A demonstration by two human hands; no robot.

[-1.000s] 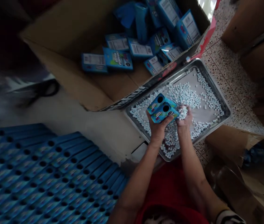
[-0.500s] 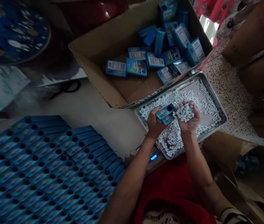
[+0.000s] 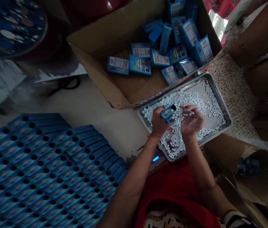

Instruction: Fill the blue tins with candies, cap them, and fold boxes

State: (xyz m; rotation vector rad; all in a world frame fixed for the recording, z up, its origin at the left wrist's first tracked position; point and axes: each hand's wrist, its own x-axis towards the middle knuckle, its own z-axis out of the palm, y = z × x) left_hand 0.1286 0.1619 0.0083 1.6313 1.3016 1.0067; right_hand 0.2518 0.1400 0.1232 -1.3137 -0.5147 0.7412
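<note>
Left hand (image 3: 158,124) grips two blue boxes (image 3: 167,112) over the tray (image 3: 211,118), lower one partly hidden. Right hand (image 3: 192,124), loosely cupped open beside them, holds far fewer white pellets (image 3: 188,113) than before

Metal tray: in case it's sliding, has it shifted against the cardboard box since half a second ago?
No. The metal tray lies along the same side of the cardboard box, with no clear shift.

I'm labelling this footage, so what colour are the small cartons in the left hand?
The small cartons are mostly blue, showing best in the head view.
</note>
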